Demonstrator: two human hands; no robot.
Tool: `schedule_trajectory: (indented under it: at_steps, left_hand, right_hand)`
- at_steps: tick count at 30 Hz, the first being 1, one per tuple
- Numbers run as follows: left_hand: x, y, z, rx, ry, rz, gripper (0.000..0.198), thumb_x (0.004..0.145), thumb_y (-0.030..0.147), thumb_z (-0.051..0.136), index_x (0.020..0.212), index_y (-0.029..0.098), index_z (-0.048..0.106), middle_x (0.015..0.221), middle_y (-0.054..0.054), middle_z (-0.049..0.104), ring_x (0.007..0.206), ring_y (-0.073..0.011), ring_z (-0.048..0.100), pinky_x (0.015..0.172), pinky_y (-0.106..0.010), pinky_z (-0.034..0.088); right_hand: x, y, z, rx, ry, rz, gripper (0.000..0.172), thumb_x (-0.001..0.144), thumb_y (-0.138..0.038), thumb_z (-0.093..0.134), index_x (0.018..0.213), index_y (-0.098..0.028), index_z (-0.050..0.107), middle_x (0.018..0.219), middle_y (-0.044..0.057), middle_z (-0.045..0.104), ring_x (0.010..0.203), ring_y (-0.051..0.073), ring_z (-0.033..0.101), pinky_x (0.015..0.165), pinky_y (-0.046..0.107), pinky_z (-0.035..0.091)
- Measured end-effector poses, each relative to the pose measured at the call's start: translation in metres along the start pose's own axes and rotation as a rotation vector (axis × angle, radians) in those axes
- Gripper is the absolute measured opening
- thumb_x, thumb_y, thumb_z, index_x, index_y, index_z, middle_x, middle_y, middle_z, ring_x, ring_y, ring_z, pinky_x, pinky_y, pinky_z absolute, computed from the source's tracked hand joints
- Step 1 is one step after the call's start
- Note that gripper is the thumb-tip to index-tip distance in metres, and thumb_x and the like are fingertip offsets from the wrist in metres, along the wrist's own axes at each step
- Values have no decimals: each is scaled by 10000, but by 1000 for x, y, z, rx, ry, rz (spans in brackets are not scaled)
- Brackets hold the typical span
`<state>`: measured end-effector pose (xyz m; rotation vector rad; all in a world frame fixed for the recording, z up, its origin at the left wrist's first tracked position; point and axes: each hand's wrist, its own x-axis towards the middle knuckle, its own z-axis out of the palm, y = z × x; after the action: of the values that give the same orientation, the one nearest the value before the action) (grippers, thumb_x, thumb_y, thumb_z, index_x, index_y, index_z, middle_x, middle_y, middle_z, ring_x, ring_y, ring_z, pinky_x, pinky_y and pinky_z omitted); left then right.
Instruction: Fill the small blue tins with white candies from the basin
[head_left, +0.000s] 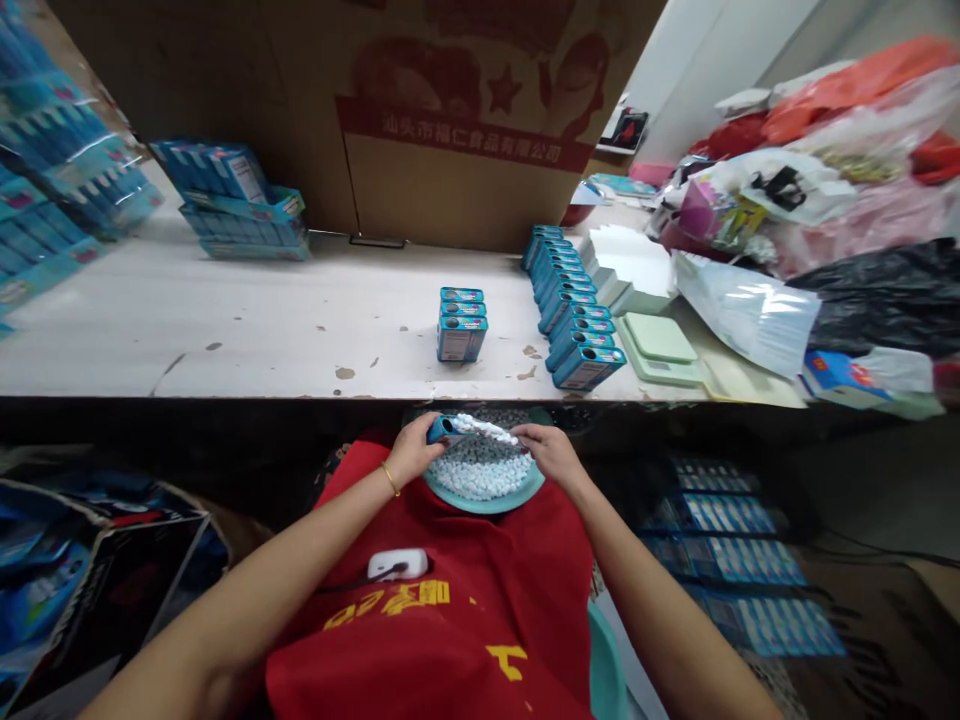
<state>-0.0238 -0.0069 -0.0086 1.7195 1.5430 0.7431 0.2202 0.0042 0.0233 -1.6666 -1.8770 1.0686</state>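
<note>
My left hand point(414, 450) is closed around a small blue box point(442, 429), tilted on its side over the bowl. The fingers of my right hand point(551, 455) pinch the end of a narrow scoop point(487, 430) heaped with small white pellets. Pellets hide most of the scoop, and its far end meets the box's opening. Beneath both hands, a teal bowl point(487, 505) full of white pellets point(484, 475) rests in my lap, on a red apron point(465, 600). On the table edge ahead stand three similar blue boxes point(462, 338).
A row of blue boxes point(574, 310) stands right of centre, beside a pale green scale point(660, 345) and stacked white cards point(628, 262). Display trays point(251, 215) sit at left. A large carton point(465, 130) rises behind. Bags point(825, 180) pile up at right.
</note>
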Motion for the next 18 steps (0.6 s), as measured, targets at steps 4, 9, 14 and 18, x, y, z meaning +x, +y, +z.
schedule_trajectory:
  at_steps: [4,9,14,18]
  left_hand:
    - [0,4,9,115,-2,42,391,667,220,549,1057,199,526,1033,-26,587,953,-181,527,879,-305,391]
    - [-6,-2,17,156,30,98,410,672,183,535,1082,170,520,1092,-59,569,1010,-197,501,916,-334,369]
    - [-11,-6,21,130,52,96,401,668,164,533,1069,170,527,1068,-52,574,1003,-194,503,907,-330,380]
    - [-13,-9,22,106,46,79,405,666,157,535,1070,173,524,1075,-52,574,1009,-197,502,907,-333,380]
  right_hand:
    - [-1,-22,-8,-359,-65,-24,323,771,-221,385,930,-248,666,925,3,670,878,146,578,759,228,415]
    - [-6,-51,-20,-720,-150,-33,398,749,-161,378,1004,-337,628,1003,-9,651,951,164,565,770,249,402]
    - [-9,-84,-21,-903,-209,-48,393,742,-151,372,986,-303,639,940,53,657,885,202,592,727,300,416]
    - [-7,-99,-17,-946,-227,-59,346,747,-164,377,944,-244,650,921,95,654,866,226,600,705,317,429]
